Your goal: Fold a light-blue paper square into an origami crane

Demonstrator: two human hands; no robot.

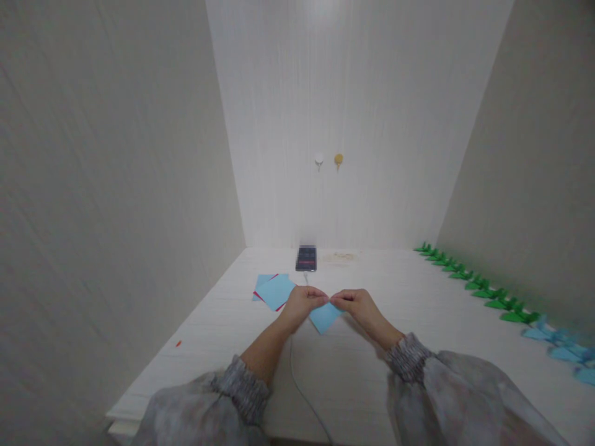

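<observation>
A light blue sheet of origami paper [324, 318] is held between my two hands over the middle of the white table. My left hand [303, 303] pinches its upper edge from the left, fingers pressed together. From the right, my right hand [357, 305] pinches the same edge, its fingertips almost meeting those of the left. One corner of the paper points down toward me. How the paper is folded under my fingers is hidden. Left of my hands lies a loose stack of paper squares [276, 291], light blue with red edges showing.
A phone [307, 258] lies near the back wall, with a white cable [297, 379] running toward me. Green folded paper figures [478, 285] line the right side, followed by light blue ones [564, 353]. A small orange-red piece [179, 343] lies at left. Two hooks [339, 160] are on the wall.
</observation>
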